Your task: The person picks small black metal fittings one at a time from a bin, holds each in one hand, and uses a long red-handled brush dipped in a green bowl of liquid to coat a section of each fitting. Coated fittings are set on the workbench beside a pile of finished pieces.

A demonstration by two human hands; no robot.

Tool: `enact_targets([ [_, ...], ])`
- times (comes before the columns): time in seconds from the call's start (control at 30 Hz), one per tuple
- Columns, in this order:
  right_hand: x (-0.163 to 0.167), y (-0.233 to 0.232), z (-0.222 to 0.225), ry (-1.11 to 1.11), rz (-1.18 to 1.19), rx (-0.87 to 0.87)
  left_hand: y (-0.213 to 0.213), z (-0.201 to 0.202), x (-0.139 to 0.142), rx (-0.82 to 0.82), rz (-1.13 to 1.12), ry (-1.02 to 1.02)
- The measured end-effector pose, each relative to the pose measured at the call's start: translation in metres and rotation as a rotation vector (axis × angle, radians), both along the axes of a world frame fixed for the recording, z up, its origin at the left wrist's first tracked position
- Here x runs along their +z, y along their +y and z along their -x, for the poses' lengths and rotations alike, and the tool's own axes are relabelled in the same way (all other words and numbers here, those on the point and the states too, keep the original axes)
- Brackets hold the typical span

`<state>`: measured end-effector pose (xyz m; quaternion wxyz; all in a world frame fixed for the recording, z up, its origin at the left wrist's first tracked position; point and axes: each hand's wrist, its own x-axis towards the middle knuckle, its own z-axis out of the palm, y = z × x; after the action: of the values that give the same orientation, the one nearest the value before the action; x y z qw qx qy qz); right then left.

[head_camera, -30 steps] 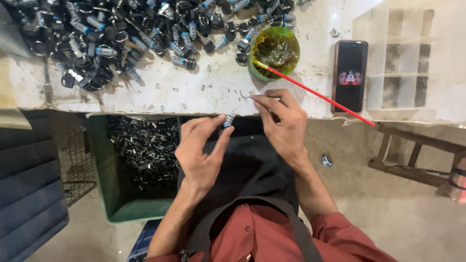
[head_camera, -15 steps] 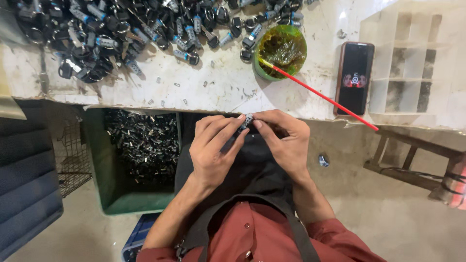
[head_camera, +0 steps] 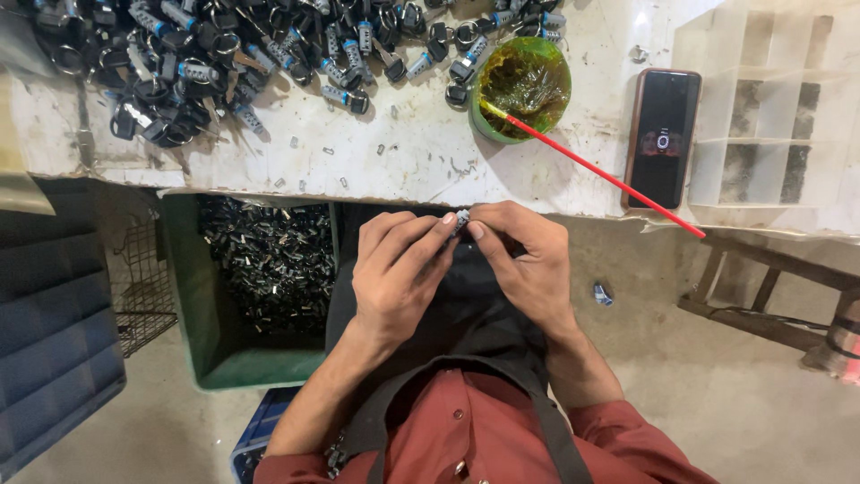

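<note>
Both hands meet just below the edge of the white worktable (head_camera: pixel 421 152). My left hand (head_camera: pixel 394 273) and my right hand (head_camera: pixel 524 260) pinch one small metal cylinder part (head_camera: pixel 462 218) between their fingertips, over my dark apron. A heap of similar black and silver key-lock parts (head_camera: pixel 233 49) lies on the table's far left. A green bowl (head_camera: pixel 522 85) with yellowish grease stands ahead of my hands, and a long red stick (head_camera: pixel 609 177) leans out of it toward the right.
A green crate (head_camera: pixel 193 314) of small dark metal pieces sits on the floor under the table at my left. A black phone (head_camera: pixel 664 136) lies right of the bowl, beside a white compartment tray (head_camera: pixel 770 116). Blue crates (head_camera: pixel 54 341) stand far left.
My hands came together around the small part and shifted slightly right. The right hand, apart from the left a second ago, now touches it at the fingertips.
</note>
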<state>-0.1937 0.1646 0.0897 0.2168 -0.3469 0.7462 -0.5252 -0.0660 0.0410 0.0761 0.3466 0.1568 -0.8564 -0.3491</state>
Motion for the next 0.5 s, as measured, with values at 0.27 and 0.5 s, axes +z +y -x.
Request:
enact_targets([
  [0.27, -0.014, 0.013, 0.001, -0.006, -0.047, -0.012, 0.000, 0.000, 0.006, -0.022, 0.089, 0.008],
  [0.5, -0.016, 0.025, 0.026, -0.131, 0.176, -0.391, 0.000, -0.005, 0.005, 0.013, -0.264, -0.020],
])
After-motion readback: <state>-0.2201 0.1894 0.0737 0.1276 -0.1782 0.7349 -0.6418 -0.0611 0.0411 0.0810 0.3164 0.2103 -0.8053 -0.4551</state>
